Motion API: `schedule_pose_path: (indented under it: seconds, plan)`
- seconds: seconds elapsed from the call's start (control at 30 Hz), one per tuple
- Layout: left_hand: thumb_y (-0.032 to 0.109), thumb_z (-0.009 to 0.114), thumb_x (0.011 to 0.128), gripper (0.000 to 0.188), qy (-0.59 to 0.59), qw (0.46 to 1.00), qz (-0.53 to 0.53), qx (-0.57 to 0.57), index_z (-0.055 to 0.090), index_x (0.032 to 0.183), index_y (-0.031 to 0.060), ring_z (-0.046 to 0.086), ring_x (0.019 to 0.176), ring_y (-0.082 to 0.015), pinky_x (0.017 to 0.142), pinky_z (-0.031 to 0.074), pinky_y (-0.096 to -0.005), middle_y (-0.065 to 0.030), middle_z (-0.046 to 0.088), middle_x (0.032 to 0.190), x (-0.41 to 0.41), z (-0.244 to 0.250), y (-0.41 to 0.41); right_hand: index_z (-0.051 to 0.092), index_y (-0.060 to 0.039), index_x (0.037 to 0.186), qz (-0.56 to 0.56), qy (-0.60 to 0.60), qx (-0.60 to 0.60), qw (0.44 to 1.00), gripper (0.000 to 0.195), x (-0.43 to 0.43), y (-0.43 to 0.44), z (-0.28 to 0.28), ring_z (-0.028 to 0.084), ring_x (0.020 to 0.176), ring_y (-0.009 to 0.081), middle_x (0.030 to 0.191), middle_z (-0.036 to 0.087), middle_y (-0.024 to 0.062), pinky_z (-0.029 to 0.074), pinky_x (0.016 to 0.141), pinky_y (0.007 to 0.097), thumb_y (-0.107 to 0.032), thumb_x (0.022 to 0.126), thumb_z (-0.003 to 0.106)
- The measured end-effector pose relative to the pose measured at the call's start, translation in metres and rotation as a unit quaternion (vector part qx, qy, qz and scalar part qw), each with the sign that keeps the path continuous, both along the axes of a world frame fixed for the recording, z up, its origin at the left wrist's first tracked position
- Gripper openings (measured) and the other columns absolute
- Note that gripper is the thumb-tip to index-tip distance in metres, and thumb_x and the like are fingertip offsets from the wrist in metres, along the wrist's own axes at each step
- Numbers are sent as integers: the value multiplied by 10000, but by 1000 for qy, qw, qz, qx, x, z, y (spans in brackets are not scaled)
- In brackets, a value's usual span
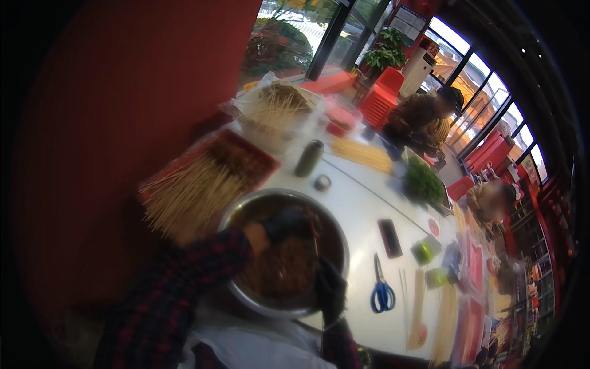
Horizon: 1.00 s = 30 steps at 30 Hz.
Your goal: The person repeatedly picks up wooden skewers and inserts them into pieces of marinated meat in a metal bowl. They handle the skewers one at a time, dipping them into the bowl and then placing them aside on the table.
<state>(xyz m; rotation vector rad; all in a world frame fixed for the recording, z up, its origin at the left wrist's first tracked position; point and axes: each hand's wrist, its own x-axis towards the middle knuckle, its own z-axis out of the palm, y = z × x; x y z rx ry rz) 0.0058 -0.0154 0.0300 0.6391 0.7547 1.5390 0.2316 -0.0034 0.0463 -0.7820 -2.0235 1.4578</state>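
Note:
A round steel bowl (346, 251) of brown, wet-looking food pieces (281, 267) stands before me. My left hand (288, 224), black-gloved, reaches into it and touches pieces near a skewer's upper end; its grip is blurred. At the bowl's right edge my right hand (330, 287), also black-gloved, is closed around a thin skewer (321, 330) that runs up toward my left hand. To the left, a red tray (265, 163) holds many loaded skewers (189, 193) with their bare ends toward me.
Around the white table (355, 203) are blue-handled scissors (382, 295), a phone (390, 238), a bottle (309, 158), a small round container (322, 182), bare skewers (416, 309), leafy greens (421, 182) and a plastic-lined container of skewers (276, 110). Two people (417, 115) sit across.

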Motion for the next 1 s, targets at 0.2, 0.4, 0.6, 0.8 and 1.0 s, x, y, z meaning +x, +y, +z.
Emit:
schedule_pose_path:
  seconds: [0.2, 0.4, 0.6, 0.8, 1.0]
  plan:
    - [190, 547, 868, 166, 43, 998, 25, -30, 573, 949, 47, 627, 754, -211, 721, 514, -342, -97, 621, 844, -3, 4, -1, 518, -92, 1214, 9, -26, -2, 1000, 349, 1, -2, 4, 441, 578, 37, 683, 522, -27, 387, 517, 192, -70, 866, 510]
    - [148, 546, 865, 165, -55, 998, -21, -6, 573, 960, 17, 614, 805, -201, 742, 510, -333, -90, 622, 862, -10, -14, 6, 517, -93, 1218, 6, -7, -15, 1000, 352, 0, -3, 5, 429, 557, 35, 673, 516, -35, 372, 495, 189, -72, 867, 500]
    - [110, 532, 865, 160, -190, 979, -66, 42, 578, 979, 7, 608, 842, -213, 795, 499, -331, -97, 621, 916, -5, -18, 2, 523, -92, 1213, -3, 5, 57, 998, 359, 0, -6, 9, 426, 556, 33, 659, 513, -22, 372, 494, 196, -58, 856, 500]
    - [68, 526, 854, 147, -253, 958, -111, 72, 580, 971, -2, 605, 865, -236, 846, 479, -355, -118, 617, 927, -5, -31, 8, 530, -97, 1208, -9, 3, -1, 1000, 350, 0, -7, 10, 422, 559, 36, 647, 497, -29, 370, 495, 194, -69, 859, 504]
    - [55, 504, 849, 141, -227, 968, -81, 69, 580, 945, -14, 589, 888, -250, 852, 469, -369, -126, 608, 918, -2, -41, 15, 538, -98, 1198, -22, -8, 1, 1000, 336, 0, -8, 14, 433, 567, 39, 689, 535, -14, 386, 509, 196, -88, 863, 510]
